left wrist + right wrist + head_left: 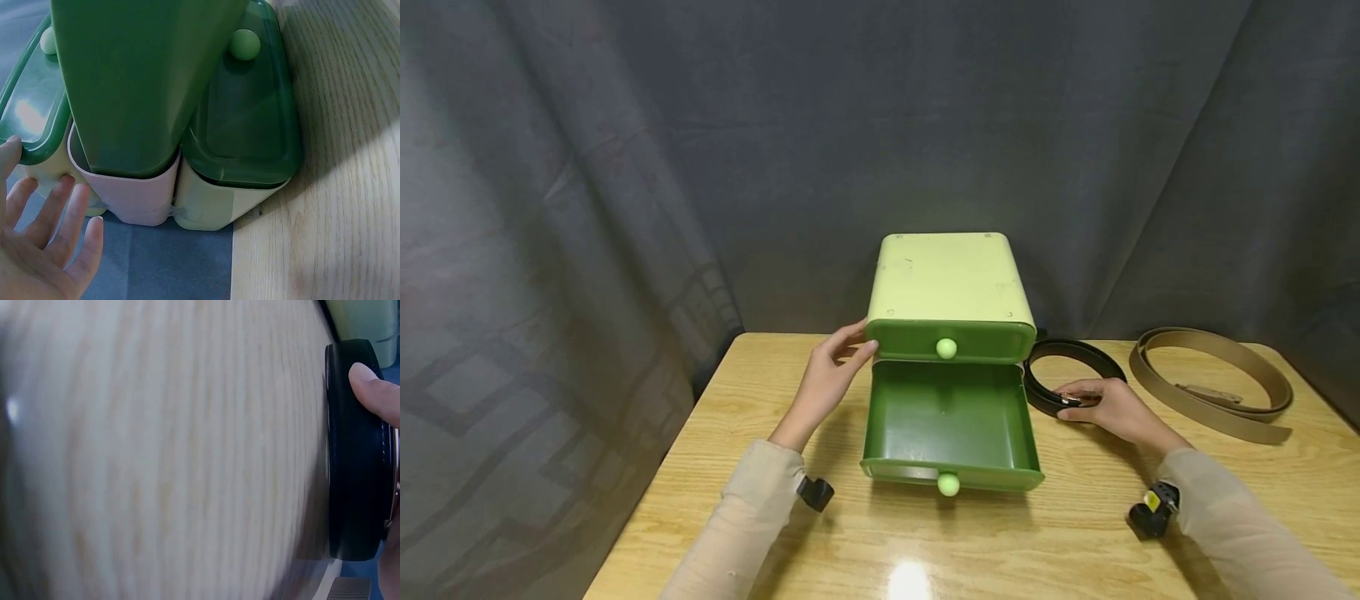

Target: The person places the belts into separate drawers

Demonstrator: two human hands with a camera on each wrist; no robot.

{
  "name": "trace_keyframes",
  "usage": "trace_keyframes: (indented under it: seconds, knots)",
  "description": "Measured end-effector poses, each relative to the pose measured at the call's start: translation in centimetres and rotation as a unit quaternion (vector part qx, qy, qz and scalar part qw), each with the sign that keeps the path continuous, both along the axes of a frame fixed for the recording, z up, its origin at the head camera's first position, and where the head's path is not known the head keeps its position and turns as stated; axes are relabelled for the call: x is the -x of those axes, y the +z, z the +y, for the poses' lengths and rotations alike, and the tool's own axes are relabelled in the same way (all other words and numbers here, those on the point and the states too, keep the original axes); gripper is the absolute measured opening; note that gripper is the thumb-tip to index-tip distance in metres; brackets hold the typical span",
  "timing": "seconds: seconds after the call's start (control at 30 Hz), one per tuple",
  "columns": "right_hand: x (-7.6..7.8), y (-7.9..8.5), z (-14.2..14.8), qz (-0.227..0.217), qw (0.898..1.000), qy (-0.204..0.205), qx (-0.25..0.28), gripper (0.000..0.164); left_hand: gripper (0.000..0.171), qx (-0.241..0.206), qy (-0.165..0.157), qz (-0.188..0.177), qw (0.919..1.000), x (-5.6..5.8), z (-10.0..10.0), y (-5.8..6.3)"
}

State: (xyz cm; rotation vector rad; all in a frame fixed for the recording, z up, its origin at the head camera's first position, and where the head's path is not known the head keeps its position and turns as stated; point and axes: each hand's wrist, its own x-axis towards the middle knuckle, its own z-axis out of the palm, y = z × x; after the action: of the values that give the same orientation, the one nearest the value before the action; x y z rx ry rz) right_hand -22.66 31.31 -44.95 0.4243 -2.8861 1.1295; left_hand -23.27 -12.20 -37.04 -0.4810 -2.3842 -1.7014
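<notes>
Two grips in view: right grip pinching coiled black belt at buckle, right of drawer cabinet; left grip spread, thumb on top drawer edge, fingers at cabinet's left side. Top drawer closed; middle drawer pulled out from cabinet front. Coiled tan belt on worktop, farther right of cabinet. Grey curtain behind cabinet.

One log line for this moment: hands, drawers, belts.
left hand: touching closed top drawer | right hand: pinching coiled black belt | middle drawer: pulled out | tan belt: coiled on table, far right
</notes>
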Motion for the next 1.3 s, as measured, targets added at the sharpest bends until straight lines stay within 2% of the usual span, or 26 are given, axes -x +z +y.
trace_keyframes:
  seconds: [0.33, 0.67, 0.87, 1.3]
  knots:
    - [-0.7, 0.2, -0.1, 0.021, 1.000, 0.001, -0.006, 0.045, 0.046, -0.001, -0.001, -0.002, 1.0000, -0.1, -0.1, 0.3]
    - [-1.9, 0.6, -0.3, 0.079, 0.997, -0.001, -0.006, 0.036, 0.047, 0.010, 0.002, -0.020, 0.9997, 0.0, -0.1, 0.3]
    - [-2.9, 1.3, -0.4, 0.078, 0.997, -0.005, -0.017, 0.034, 0.045, 0.009, 0.008, -0.024, 0.9996, -0.2, 0.1, 0.3]
    - [-4.8, 1.7, -1.1, 0.087, 0.994, -0.056, 0.032, 0.038, 0.044, 0.004, 0.009, -0.024, 0.9997, -0.3, 0.1, 0.4]
